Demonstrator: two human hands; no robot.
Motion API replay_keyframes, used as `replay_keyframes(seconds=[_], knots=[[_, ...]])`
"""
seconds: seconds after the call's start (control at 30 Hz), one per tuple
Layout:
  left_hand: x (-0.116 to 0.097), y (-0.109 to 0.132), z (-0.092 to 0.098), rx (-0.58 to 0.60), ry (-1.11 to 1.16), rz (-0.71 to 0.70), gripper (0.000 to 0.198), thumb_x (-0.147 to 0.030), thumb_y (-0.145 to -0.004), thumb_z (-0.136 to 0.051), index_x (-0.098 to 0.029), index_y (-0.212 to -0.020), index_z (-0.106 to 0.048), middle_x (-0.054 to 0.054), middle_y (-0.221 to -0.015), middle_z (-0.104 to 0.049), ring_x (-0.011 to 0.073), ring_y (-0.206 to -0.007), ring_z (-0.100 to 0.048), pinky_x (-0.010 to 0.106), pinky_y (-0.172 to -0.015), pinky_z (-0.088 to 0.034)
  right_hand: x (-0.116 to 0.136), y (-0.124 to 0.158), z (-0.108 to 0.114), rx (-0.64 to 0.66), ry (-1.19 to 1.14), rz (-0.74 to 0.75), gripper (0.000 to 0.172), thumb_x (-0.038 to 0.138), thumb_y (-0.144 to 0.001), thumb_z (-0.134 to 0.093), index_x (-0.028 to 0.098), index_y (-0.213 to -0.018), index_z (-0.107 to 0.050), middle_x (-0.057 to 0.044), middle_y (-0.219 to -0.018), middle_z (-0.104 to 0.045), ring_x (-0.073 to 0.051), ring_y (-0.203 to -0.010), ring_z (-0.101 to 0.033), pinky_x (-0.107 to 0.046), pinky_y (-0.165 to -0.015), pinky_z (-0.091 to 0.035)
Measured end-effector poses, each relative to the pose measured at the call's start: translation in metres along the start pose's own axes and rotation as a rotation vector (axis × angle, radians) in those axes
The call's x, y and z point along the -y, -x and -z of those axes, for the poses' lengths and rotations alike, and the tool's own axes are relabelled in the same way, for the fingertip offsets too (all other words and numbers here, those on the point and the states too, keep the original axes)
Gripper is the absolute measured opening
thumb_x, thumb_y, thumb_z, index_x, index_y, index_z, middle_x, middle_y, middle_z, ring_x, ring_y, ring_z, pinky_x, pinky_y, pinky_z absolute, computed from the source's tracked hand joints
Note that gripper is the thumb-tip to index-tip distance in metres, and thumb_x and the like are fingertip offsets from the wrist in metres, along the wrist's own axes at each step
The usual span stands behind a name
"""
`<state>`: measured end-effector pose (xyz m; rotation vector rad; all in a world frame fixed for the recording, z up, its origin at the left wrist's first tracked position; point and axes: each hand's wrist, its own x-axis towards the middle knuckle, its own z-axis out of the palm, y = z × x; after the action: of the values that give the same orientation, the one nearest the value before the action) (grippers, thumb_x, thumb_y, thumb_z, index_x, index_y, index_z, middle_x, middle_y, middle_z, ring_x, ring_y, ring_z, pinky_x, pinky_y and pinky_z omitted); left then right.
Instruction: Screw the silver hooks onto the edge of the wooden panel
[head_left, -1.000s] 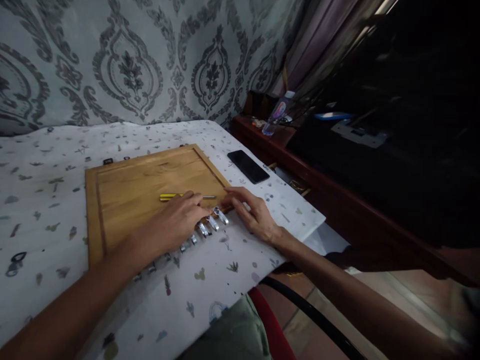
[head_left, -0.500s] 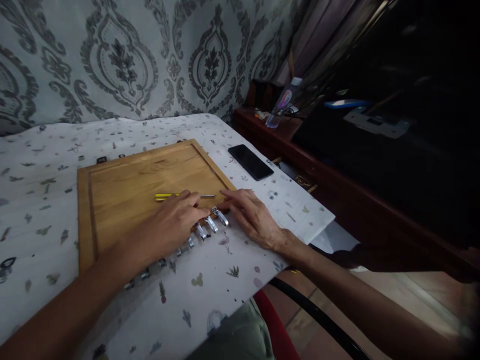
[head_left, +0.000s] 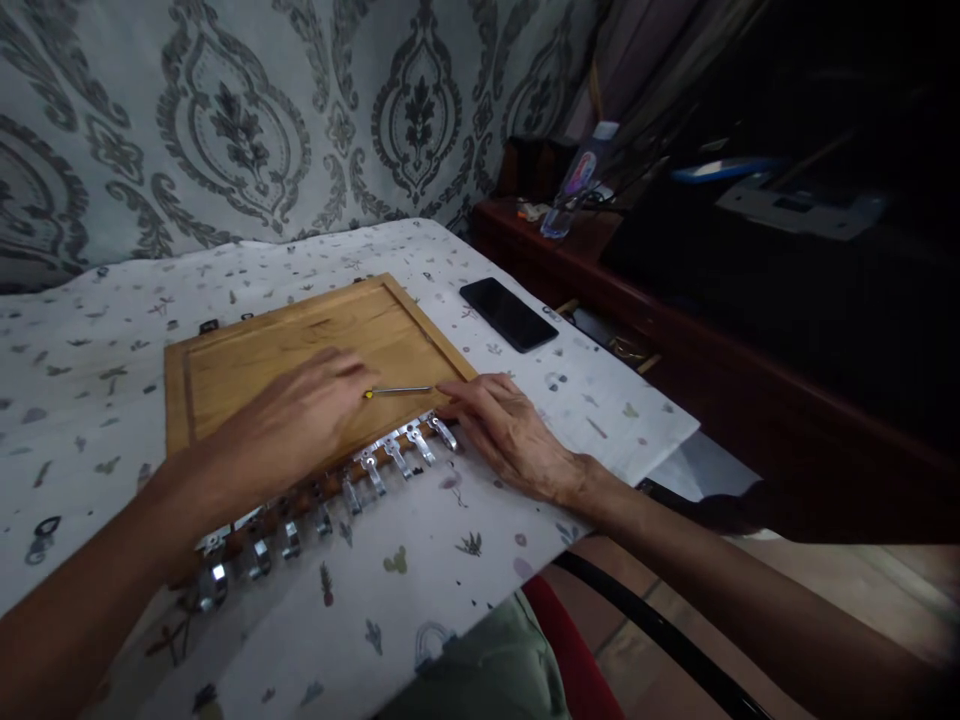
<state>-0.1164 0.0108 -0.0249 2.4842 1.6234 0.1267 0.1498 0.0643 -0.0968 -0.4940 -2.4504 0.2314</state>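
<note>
A framed wooden board (head_left: 300, 345) lies on the patterned cloth, with a row of shiny metal hooks (head_left: 394, 455) along its near edge. On the board rests a screwdriver (head_left: 401, 389); its metal shaft shows, while most of the yellow handle is hidden by my left hand (head_left: 307, 410). That hand is over the board, blurred, so its grip does not show clearly. My right hand (head_left: 514, 435) rests at the board's near right corner, fingers stretched out, the fingertips touching the wood beside the end hook and close to the screwdriver's tip.
A black phone (head_left: 508, 314) lies right of the board on the white printed tablecloth (head_left: 585, 400). Beyond the table's right edge stands dark red wooden furniture (head_left: 637, 310) with a plastic bottle (head_left: 577, 180) on it. A patterned wall covering (head_left: 337, 120) rises behind.
My left hand has moved left, away from the hooks, and now covers the screwdriver's handle. More hooks show. My right hand stays at the corner; the view has shifted slightly.
</note>
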Motion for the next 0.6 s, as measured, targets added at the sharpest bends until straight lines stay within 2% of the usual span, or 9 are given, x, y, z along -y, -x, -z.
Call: replay_keyframes(seconds=[0.07,0.13,0.23,0.33,0.4,0.5,0.6], knots=[[0.013,-0.001,0.000,-0.048,-0.068,0.033,0.032,-0.019,-0.099,-0.037,-0.015,-0.108,-0.067,0.013,-0.116,-0.065,0.0276,-0.106,-0.061,0.042,-0.092,-0.050,0.000,0.000,0.000,-0.014,-0.010,0.000,0.048,0.012,-0.104,-0.040,0.023,-0.151,-0.037,-0.006,-0.103,-0.076,-0.024,-0.093,-0.068,-0.045,-0.091,-0.052],[0.022,-0.002,-0.003,-0.030,-0.094,0.074,0.025,-0.027,-0.098,-0.043,-0.015,-0.100,-0.065,0.013,-0.108,-0.065,0.0290,-0.102,-0.062,0.044,-0.092,-0.050,0.000,-0.001,0.000,-0.026,-0.012,0.006,0.046,0.012,-0.105,-0.039,0.023,-0.149,-0.039,-0.006,-0.102,-0.075,-0.024,-0.092,-0.068,-0.044,-0.090,-0.052],[0.030,-0.005,-0.008,0.041,-0.057,0.103,0.021,-0.025,-0.094,-0.043,-0.019,-0.099,-0.062,0.011,-0.104,-0.066,0.0290,-0.101,-0.063,0.043,-0.091,-0.050,0.000,-0.001,0.000,-0.041,0.003,0.014,0.039,0.013,-0.105,-0.041,0.020,-0.144,-0.042,-0.007,-0.100,-0.074,-0.023,-0.090,-0.067,-0.044,-0.088,-0.053],[0.034,-0.006,-0.010,0.050,-0.008,0.104,0.021,-0.025,-0.091,-0.042,-0.021,-0.095,-0.062,0.010,-0.098,-0.067,0.0282,-0.096,-0.064,0.042,-0.088,-0.049,-0.001,-0.001,-0.002,-0.044,0.007,0.001,0.034,0.014,-0.106,-0.040,0.018,-0.140,-0.042,-0.007,-0.099,-0.074,-0.024,-0.089,-0.066,-0.045,-0.088,-0.054],[0.036,-0.006,-0.007,0.010,0.042,0.109,0.020,-0.031,-0.089,-0.045,-0.021,-0.093,-0.062,0.009,-0.095,-0.067,0.0276,-0.090,-0.064,0.041,-0.085,-0.049,-0.001,0.000,-0.002,-0.042,0.008,-0.007,0.033,0.015,-0.107,-0.039,0.018,-0.139,-0.042,-0.007,-0.099,-0.074,-0.024,-0.089,-0.066,-0.046,-0.088,-0.054],[0.035,-0.004,0.003,-0.110,0.150,0.132,0.023,-0.040,-0.087,-0.051,-0.021,-0.091,-0.063,0.006,-0.089,-0.067,0.0238,-0.081,-0.061,0.036,-0.077,-0.047,-0.001,0.000,-0.001,-0.035,0.005,-0.014,0.032,0.016,-0.107,-0.038,0.017,-0.139,-0.044,-0.008,-0.100,-0.074,-0.023,-0.089,-0.066,-0.046,-0.087,-0.055],[0.026,-0.001,0.015,-0.234,0.301,0.189,0.025,-0.045,-0.083,-0.062,-0.022,-0.087,-0.068,0.002,-0.082,-0.067,0.0198,-0.071,-0.058,0.032,-0.066,-0.042,-0.001,0.000,-0.001,-0.024,-0.025,-0.037,0.033,0.016,-0.107,-0.038,0.017,-0.140,-0.044,-0.008,-0.102,-0.074,-0.023,-0.092,-0.067,-0.047,-0.089,-0.056]])
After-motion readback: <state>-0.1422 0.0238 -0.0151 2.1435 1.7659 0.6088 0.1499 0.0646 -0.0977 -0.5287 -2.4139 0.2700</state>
